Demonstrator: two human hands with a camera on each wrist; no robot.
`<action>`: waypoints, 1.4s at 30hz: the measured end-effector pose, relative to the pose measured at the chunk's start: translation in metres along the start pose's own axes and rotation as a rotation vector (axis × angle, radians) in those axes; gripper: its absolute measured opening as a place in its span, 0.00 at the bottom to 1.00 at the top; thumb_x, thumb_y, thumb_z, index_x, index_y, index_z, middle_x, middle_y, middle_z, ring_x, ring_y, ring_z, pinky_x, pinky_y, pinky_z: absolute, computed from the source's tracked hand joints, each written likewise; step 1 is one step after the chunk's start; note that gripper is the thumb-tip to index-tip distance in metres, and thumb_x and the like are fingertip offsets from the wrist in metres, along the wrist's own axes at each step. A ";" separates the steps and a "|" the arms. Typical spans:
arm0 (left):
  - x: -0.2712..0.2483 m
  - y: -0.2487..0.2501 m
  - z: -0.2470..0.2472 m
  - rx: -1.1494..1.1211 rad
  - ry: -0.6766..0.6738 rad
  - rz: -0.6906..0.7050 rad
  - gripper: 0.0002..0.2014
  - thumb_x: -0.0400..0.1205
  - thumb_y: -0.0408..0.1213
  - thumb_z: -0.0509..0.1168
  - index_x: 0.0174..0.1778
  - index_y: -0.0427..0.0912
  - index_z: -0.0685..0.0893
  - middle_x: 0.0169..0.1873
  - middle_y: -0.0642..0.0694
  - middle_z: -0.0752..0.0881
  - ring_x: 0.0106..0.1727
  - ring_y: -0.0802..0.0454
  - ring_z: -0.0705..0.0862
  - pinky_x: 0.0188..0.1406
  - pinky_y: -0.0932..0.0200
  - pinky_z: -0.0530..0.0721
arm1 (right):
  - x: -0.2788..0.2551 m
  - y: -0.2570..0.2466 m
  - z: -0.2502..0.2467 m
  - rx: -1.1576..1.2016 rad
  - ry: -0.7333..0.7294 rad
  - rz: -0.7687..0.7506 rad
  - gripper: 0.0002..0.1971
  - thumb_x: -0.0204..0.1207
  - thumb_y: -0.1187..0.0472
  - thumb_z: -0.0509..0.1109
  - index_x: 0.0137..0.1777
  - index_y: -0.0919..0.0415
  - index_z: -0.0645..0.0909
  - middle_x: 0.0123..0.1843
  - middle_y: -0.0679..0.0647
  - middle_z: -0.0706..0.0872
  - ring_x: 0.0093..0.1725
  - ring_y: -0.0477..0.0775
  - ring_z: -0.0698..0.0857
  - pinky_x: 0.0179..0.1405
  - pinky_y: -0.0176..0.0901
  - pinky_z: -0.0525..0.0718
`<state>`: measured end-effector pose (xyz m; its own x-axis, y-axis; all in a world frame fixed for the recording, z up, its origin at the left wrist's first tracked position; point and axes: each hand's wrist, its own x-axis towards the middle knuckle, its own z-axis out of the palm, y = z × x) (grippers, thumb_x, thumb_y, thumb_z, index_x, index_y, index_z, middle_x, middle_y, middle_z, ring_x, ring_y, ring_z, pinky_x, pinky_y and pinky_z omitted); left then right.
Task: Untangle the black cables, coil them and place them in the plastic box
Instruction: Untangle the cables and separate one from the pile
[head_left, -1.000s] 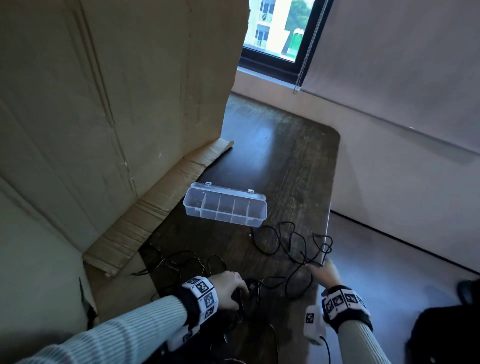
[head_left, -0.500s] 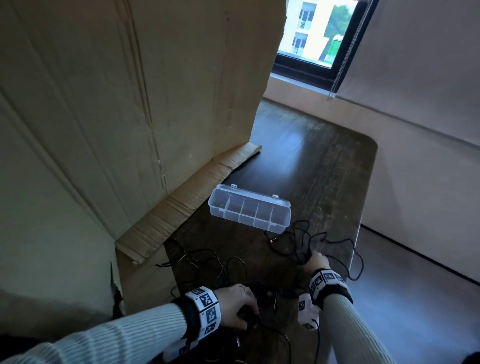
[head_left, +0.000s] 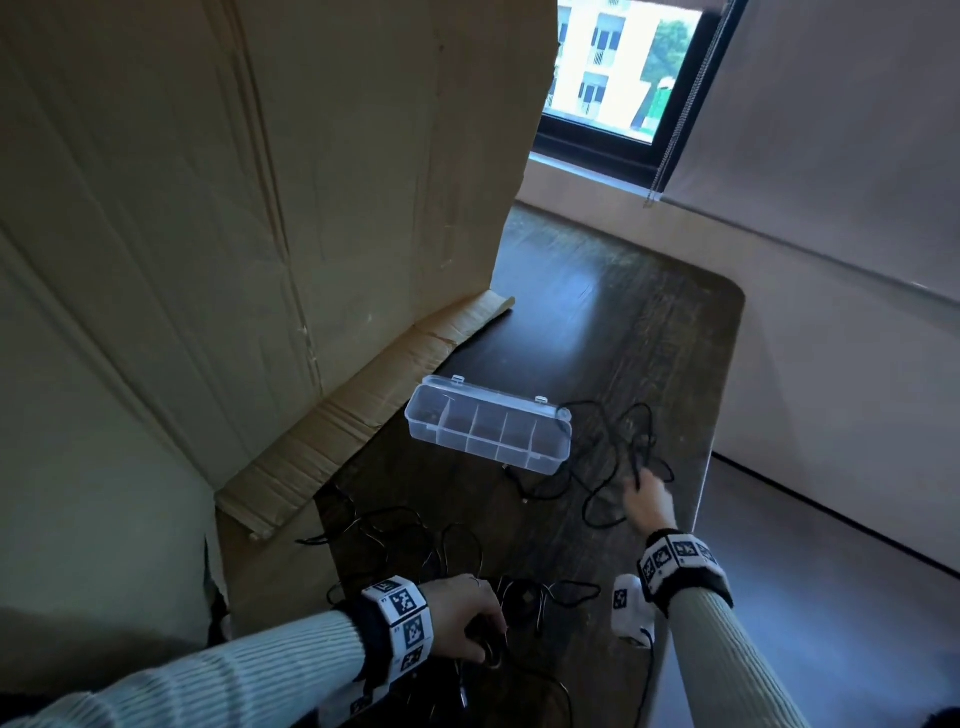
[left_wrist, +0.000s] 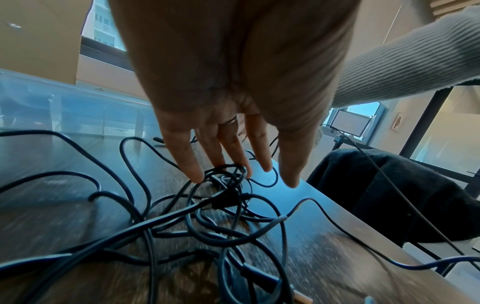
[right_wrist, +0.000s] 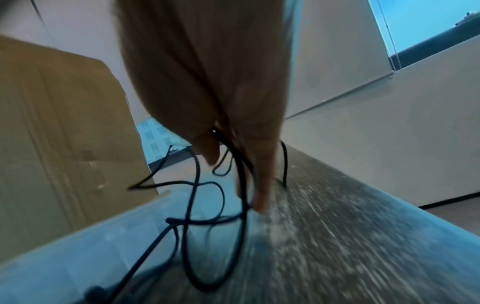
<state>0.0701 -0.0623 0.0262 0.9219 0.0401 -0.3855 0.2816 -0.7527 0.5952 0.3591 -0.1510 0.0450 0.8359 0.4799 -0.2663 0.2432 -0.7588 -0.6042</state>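
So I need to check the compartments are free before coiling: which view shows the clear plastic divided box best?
The head view: the clear plastic divided box lies whole and open on the dark wooden table, dividers visible. The left wrist view shows only a blurred side wall; the right wrist view, a blurred translucent stretch.

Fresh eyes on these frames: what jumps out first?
The black cables sprawl in loose tangles over the dark table, from its near edge up to the clear plastic box, which sits mid-table with its divided compartments looking empty. The left hand rests straight fingers on the near tangle, while the right hand holds strands near the box. A tall cardboard sheet fills the left side.
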 end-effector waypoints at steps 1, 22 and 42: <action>0.000 0.000 -0.001 0.004 -0.009 -0.001 0.20 0.77 0.42 0.70 0.66 0.51 0.81 0.67 0.51 0.77 0.70 0.55 0.72 0.71 0.54 0.74 | 0.001 0.007 0.007 -0.057 -0.092 0.086 0.21 0.84 0.60 0.62 0.71 0.74 0.69 0.69 0.73 0.78 0.67 0.72 0.78 0.62 0.55 0.77; 0.000 -0.014 -0.001 0.116 0.023 -0.081 0.18 0.76 0.38 0.69 0.63 0.53 0.82 0.67 0.52 0.77 0.70 0.55 0.73 0.70 0.52 0.75 | -0.040 0.025 -0.005 -0.415 -0.218 -0.153 0.23 0.79 0.53 0.69 0.74 0.58 0.77 0.73 0.63 0.78 0.71 0.62 0.77 0.70 0.47 0.75; -0.002 0.040 -0.061 0.087 0.228 -0.019 0.67 0.58 0.62 0.79 0.84 0.45 0.43 0.78 0.50 0.67 0.78 0.51 0.67 0.78 0.55 0.65 | -0.151 -0.042 -0.013 -0.197 -0.351 -0.524 0.11 0.82 0.60 0.67 0.53 0.65 0.88 0.42 0.42 0.80 0.50 0.46 0.80 0.53 0.37 0.77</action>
<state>0.0957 -0.0526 0.0939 0.9556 0.1948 -0.2209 0.2846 -0.8039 0.5223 0.2286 -0.1977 0.1198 0.3803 0.8975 -0.2235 0.6875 -0.4359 -0.5807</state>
